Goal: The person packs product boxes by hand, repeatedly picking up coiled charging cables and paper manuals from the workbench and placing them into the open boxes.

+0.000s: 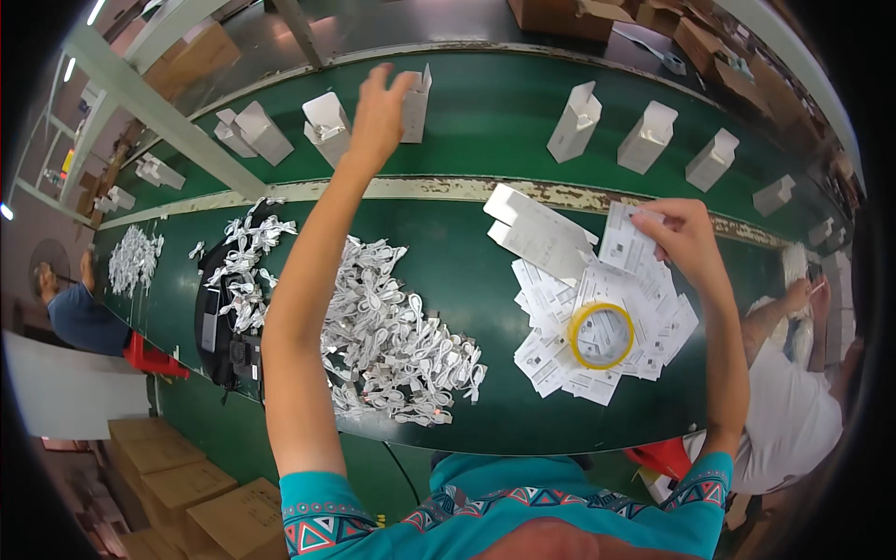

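My left hand [377, 117] reaches over the green conveyor belt with its fingers apart, beside an upright white box [416, 110] with a raised flap. The hand covers part of this box, and whether it touches it is hard to see. On the right, my right hand [679, 238] pinches a white printed leaflet [625, 245] between thumb and fingers, above a spread pile of similar leaflets [557, 359]. A yellow tape roll [572, 338] rests flat on the pile. Just beyond lies an open white box [541, 233] on its side.
White cables [392, 327] with connectors are heaped at the table's middle, with a bundle [245, 271] on a black bag further left. More open white boxes [648, 140] stand along the belt [495, 121]. People sit at both sides; cartons [177, 476] stand lower left.
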The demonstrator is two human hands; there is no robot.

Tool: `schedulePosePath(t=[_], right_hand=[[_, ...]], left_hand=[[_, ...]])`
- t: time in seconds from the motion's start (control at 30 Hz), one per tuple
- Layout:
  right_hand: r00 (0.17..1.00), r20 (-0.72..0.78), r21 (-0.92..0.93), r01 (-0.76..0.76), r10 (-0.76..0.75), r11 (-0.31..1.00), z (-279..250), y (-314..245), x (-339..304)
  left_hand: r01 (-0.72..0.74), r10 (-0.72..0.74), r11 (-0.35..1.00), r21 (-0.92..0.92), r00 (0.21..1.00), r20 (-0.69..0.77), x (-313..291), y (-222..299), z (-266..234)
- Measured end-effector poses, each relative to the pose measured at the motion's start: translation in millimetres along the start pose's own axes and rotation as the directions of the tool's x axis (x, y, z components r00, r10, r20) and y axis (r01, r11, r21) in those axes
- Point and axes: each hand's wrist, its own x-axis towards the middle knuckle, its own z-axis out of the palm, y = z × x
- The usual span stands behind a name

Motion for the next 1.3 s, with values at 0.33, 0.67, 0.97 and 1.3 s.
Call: schedulePosePath(t=[0.33, 0.67, 0.97, 1.3], right_hand=[[0.969, -0.084, 0.206, 0.244, -0.231, 0.948, 61.9, -31.4, 99.9], [0.874, -0.394, 0.338, 0.424, -0.283, 0.84, 120.0, -60.0, 206.6], [0.665, -0.308, -0.206, 0.652, -0.68, 0.73, 146.9, -56.9, 205.0], [0.841, 0.229, -0.791, 0.454, -0.49, 0.41, 214.1, -69.5, 200.9]], left_hand=[[0.248, -0.225, 0.948, -0.197, 0.965, 0.132, 7.4, -10.8, 13.1], [0.073, 0.016, 0.956, -0.284, 0.954, 0.299, 39.6, 51.8, 27.9], [0.136, -0.015, 0.927, -0.349, 0.944, 0.329, 12.9, 33.9, 20.0], [0.096, -0.031, 0.846, -0.525, 0.991, 0.131, -15.8, 12.9, -9.2]])
